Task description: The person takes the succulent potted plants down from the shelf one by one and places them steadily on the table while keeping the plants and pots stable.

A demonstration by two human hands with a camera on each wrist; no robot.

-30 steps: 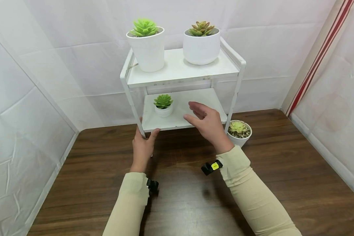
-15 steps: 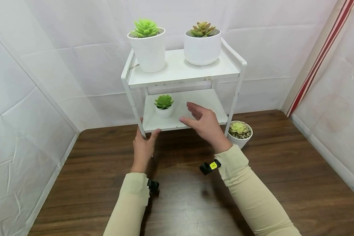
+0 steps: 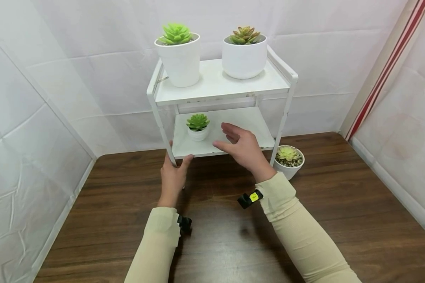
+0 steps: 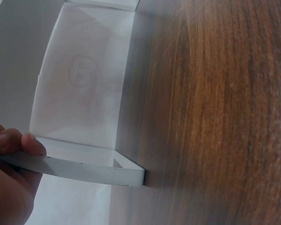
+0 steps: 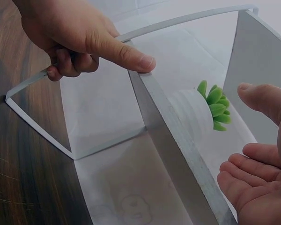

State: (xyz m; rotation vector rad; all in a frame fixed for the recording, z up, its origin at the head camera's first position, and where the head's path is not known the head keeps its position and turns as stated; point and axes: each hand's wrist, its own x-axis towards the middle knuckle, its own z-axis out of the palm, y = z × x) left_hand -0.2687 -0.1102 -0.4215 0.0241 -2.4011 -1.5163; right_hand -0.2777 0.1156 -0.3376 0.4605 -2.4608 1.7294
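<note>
A white two-tier shelf rack (image 3: 216, 95) stands on the wooden table. My left hand (image 3: 173, 179) grips its front left leg below the lower tier. In the right wrist view the left fingers (image 5: 68, 64) curl round the leg and the thumb lies on the lower board's edge. A small green succulent in a ribbed white pot (image 3: 198, 134) sits on the lower tier's left side. My right hand (image 3: 246, 149) is at the front of that tier, to the right of the small pot and apart from it. Its fingers are extended, thumb spread, holding nothing.
On the upper tier stand a bright green succulent in a tall white pot (image 3: 182, 65) and a reddish-green one in a round white pot (image 3: 244, 61). Another potted succulent (image 3: 289, 162) stands on the table (image 3: 340, 188) beside the rack's right leg. White sheeting (image 3: 109, 78) hangs behind.
My right hand has shifted slightly left, nearer the small potted succulent. The left hand keeps its grip on the rack's leg. The pots stay in place on the rack.
</note>
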